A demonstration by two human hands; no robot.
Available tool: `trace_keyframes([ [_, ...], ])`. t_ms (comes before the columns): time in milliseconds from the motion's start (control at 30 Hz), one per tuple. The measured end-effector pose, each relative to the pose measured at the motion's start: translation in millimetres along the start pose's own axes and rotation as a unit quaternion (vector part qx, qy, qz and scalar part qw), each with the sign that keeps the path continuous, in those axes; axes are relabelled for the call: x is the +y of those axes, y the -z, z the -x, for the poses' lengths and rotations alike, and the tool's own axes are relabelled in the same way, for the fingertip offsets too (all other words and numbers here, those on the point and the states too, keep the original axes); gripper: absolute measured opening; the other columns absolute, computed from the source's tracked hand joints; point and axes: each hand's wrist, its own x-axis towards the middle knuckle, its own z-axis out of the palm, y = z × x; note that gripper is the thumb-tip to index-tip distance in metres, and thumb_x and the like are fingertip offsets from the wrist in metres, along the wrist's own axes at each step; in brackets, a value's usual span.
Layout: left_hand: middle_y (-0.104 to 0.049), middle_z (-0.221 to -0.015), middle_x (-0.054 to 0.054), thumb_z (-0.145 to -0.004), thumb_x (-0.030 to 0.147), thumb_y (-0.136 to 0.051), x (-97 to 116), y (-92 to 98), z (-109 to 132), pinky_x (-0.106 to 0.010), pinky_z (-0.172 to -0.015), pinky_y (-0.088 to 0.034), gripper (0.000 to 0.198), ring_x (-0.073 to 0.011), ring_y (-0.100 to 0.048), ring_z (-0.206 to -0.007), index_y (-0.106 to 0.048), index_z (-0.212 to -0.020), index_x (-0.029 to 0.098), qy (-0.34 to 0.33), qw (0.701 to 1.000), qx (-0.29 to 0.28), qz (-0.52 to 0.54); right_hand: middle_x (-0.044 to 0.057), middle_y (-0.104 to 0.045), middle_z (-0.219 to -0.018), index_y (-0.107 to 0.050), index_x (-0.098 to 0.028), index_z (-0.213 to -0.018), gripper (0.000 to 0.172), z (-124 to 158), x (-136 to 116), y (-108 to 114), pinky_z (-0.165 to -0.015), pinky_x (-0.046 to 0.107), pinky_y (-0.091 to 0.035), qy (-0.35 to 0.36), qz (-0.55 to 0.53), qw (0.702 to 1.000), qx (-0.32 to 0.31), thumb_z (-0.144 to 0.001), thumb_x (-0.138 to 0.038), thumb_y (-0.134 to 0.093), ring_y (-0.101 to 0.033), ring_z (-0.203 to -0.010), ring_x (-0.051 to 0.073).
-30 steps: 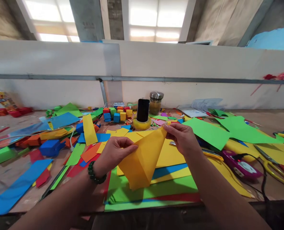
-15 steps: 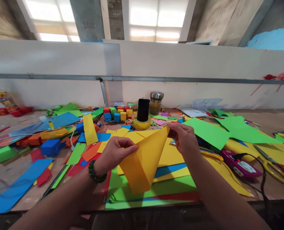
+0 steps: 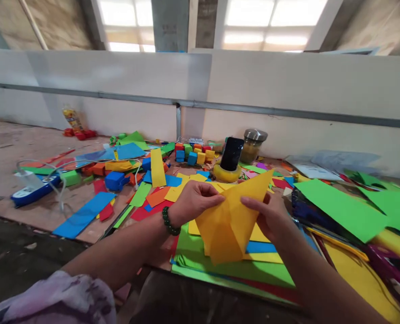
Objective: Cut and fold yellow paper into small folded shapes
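Note:
Between my hands hangs a folded sheet of yellow paper (image 3: pixel 232 220), held over the stack of coloured sheets with one pointed corner up at the right. My left hand (image 3: pixel 196 200), with a dark bead bracelet (image 3: pixel 169 221) on the wrist, pinches its upper left edge between thumb and fingers. On the paper's right side my right hand (image 3: pixel 269 213) grips it, thumb flat on the front face and the fingers mostly hidden behind. Beneath lie green sheets (image 3: pixel 200 261) with yellow and blue pieces on top.
A phone (image 3: pixel 232 154) leans in a yellow ring (image 3: pixel 226 173) beside a lidded glass jar (image 3: pixel 253 146). Small coloured paper cubes (image 3: pixel 192 157) sit behind. At left are a power strip (image 3: pixel 34 190) with white cables and blue paper (image 3: pixel 85 215). Green sheets (image 3: pixel 342 209) and a purple device (image 3: pixel 394 274) lie right.
The view has swung left, so the table appears further right. My right hand has moved from the paper's pointed tip down to its side, with the thumb now on the front face.

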Motion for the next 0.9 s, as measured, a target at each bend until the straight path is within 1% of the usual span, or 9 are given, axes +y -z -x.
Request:
trace_keyframes([
  [100,-0.064,-0.061,0.0,-0.056,0.036,-0.083,-0.3,-0.6,0.0,-0.02,-0.053,-0.044,0.031,-0.0094,-0.056,-0.055,-0.065,-0.062,0.012,0.024,0.999,-0.01,0.026,0.004,-0.076,-0.081,-0.071,-0.02,-0.086,0.047,0.8,5.6,-4.3,-0.067,0.034,-0.057,0.0,0.013,0.999,0.036,-0.043,-0.022,-0.091,-0.071,-0.072,0.024],
  [167,-0.065,-0.062,-0.001,-0.054,0.033,-0.085,0.7,-0.8,0.2,-0.02,-0.054,-0.045,0.03,-0.0096,-0.057,-0.056,-0.065,-0.063,0.012,0.05,0.997,-0.021,0.047,0.004,-0.076,-0.078,-0.071,-0.019,-0.08,0.043,-0.3,5.6,-2.4,-0.064,0.034,-0.057,0.002,0.018,0.999,0.05,-0.042,-0.021,-0.091,-0.07,-0.069,0.024],
  [267,-0.067,-0.065,-0.001,-0.051,0.029,-0.086,1.9,0.1,0.1,-0.02,-0.057,-0.047,0.031,-0.0099,-0.059,-0.058,-0.067,-0.067,0.011,0.08,0.993,-0.041,0.079,0.003,-0.075,-0.076,-0.071,-0.019,-0.074,0.038,-0.7,3.2,0.4,-0.062,0.033,-0.057,0.007,0.02,0.998,0.057,-0.042,-0.02,-0.091,-0.069,-0.066,0.023],
  [433,-0.068,-0.069,-0.003,-0.049,0.027,-0.088,1.1,3.7,-1.4,-0.021,-0.059,-0.048,0.032,-0.0108,-0.061,-0.06,-0.07,-0.07,0.011,0.096,0.989,-0.055,0.094,0.004,-0.076,-0.074,-0.07,-0.02,-0.072,0.035,0.2,0.9,-0.8,-0.061,0.036,-0.058,0.021,0.04,0.998,0.051,-0.043,-0.021,-0.09,-0.07,-0.065,0.024],
  [567,-0.07,-0.073,-0.004,-0.05,0.028,-0.087,0.0,5.2,-2.0,-0.022,-0.063,-0.049,0.032,-0.0114,-0.062,-0.063,-0.071,-0.073,0.011,0.09,0.99,-0.066,0.088,0.004,-0.076,-0.075,-0.07,-0.02,-0.072,0.036,-1.5,1.9,0.7,-0.062,0.035,-0.058,0.026,0.043,0.997,0.052,-0.043,-0.022,-0.091,-0.07,-0.066,0.024],
  [633,-0.07,-0.073,-0.004,-0.054,0.03,-0.086,-0.2,5.1,-2.0,-0.021,-0.062,-0.048,0.031,-0.0111,-0.061,-0.064,-0.072,-0.073,0.011,0.077,0.993,-0.065,0.064,0.003,-0.076,-0.076,-0.071,-0.02,-0.073,0.036,-2.1,4.0,2.7,-0.062,0.034,-0.058,0.025,0.043,0.998,0.049,-0.044,-0.022,-0.091,-0.07,-0.066,0.023],
  [767,-0.069,-0.069,-0.004,-0.064,0.04,-0.079,0.0,4.5,-1.3,-0.019,-0.054,-0.042,0.03,-0.0109,-0.058,-0.061,-0.072,-0.071,0.012,0.033,0.997,-0.063,-0.023,0.005,-0.076,-0.078,-0.072,-0.019,-0.079,0.038,-0.5,11.6,5.3,-0.061,0.034,-0.058,0.027,0.077,0.996,0.037,-0.047,-0.026,-0.091,-0.07,-0.067,0.024],
  [833,-0.068,-0.065,-0.003,-0.067,0.044,-0.076,0.2,4.1,-0.5,-0.019,-0.051,-0.04,0.032,-0.0109,-0.057,-0.058,-0.071,-0.068,0.012,0.024,0.996,-0.071,-0.053,0.004,-0.076,-0.08,-0.072,-0.019,-0.084,0.041,1.2,14.6,5.0,-0.061,0.034,-0.057,0.033,0.1,0.994,0.026,-0.048,-0.027,-0.091,-0.07,-0.069,0.024],
  [900,-0.066,-0.062,-0.002,-0.069,0.045,-0.074,0.4,3.6,0.8,-0.019,-0.048,-0.037,0.033,-0.0101,-0.054,-0.054,-0.07,-0.064,0.013,0.024,0.994,-0.08,-0.067,0.004,-0.077,-0.081,-0.073,-0.02,-0.086,0.04,2.0,15.2,4.3,-0.062,0.033,-0.057,0.033,0.103,0.994,0.011,-0.05,-0.029,-0.09,-0.07,-0.07,0.024],
])
